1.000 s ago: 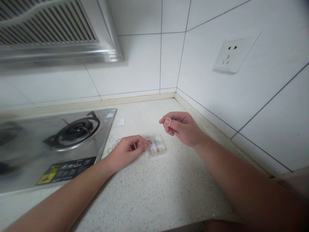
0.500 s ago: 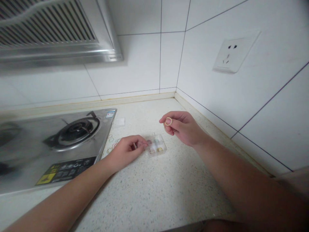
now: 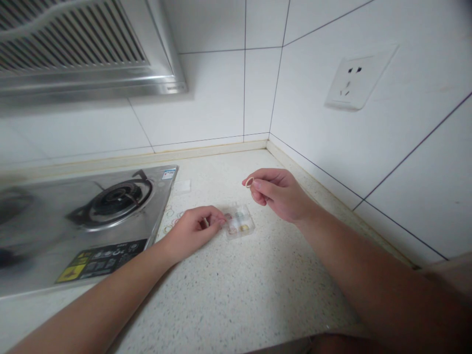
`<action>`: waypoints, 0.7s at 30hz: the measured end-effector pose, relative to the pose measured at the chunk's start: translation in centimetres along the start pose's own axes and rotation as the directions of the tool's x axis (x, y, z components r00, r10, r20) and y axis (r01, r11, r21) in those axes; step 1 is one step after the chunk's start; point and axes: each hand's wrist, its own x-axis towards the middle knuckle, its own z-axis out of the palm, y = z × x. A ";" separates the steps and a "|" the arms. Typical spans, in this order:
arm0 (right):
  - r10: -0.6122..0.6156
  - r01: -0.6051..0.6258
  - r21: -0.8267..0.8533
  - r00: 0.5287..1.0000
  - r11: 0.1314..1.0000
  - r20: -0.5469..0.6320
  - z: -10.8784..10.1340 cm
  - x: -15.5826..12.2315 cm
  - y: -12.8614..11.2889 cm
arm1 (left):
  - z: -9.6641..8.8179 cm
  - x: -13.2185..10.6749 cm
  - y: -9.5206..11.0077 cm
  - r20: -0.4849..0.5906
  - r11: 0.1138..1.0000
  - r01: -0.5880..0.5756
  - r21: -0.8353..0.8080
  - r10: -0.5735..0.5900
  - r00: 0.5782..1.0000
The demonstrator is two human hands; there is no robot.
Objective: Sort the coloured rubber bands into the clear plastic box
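- One small pale ring is pinched between the fingertips of the right hand, held up above the surface, beyond and to the right of the clear box. The grip takes in only a sliver of the rim, so a slight roll of the fingertips could let it spin or drop.
- If it falls from there, it would probably land on the bare surface beside the box, and its pale colour could make it hard to spot against the speckled stone.
- The left hand touches the box's left edge with its fingertips drawn together; whether they grasp the wall or merely steady it, I cannot tell. A tug or push here could slide or tip the box, which looks light.
- Tipping could mix the coloured rings lying in separate parts of the box; its clear dividers are hard to make out.
- More loose rings lie on the surface just behind the left hand, partly hidden by it. A backward sweep of the wrist could scatter them against or onto the nearby cooktop.
- Farther back, a flat clear piece lies near the cooktop's edge, nearly invisible and easily knocked.
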 end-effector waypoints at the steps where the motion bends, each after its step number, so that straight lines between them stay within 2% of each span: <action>1: 0.002 -0.002 0.001 1.000 1.000 -0.001 0.0 0.0 0.0 | 0.0 0.0 0.1 0.002 1.000 0.004 0.002 -0.004 1.000; 12: 0.011 -0.011 -0.004 1.000 1.000 -0.010 0.1 0.0 -0.2 | 0.0 0.0 -0.1 0.008 1.000 0.009 -0.005 -0.009 1.000; 21: 0.021 -0.022 0.064 1.000 0.998 0.008 0.3 0.3 -0.3 | 0.0 0.0 -0.2 0.012 1.000 0.003 -0.016 -0.003 1.000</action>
